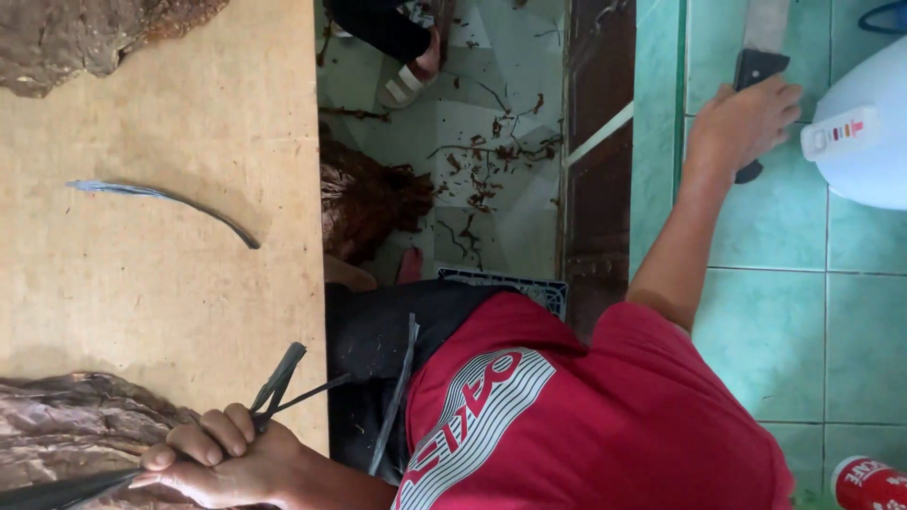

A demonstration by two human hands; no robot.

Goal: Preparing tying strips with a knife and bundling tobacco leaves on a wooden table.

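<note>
My left hand (pixel 222 463) is closed around a bundle of dark, thin leaf stems (pixel 279 382) at the near edge of a plywood table (pixel 161 283), resting on a pile of brown dried leaves (pixel 66 425). My right hand (pixel 746 123) is stretched out away from the table, over the green tiled floor. It grips the black handle of a knife (pixel 759 64) whose pale blade runs out of the top of the frame. My red shirt (pixel 605 416) fills the lower middle.
One curved dark stem (pixel 170 200) lies alone on the table, and another heap of brown leaves (pixel 76 38) sits at its far corner. Leaf scraps litter the floor (pixel 491 151) beside a reddish-brown shaggy clump (pixel 368 203). Another person's sandalled foot (pixel 411 76), a white container (pixel 864 132) and a dark crate (pixel 515 283) are nearby.
</note>
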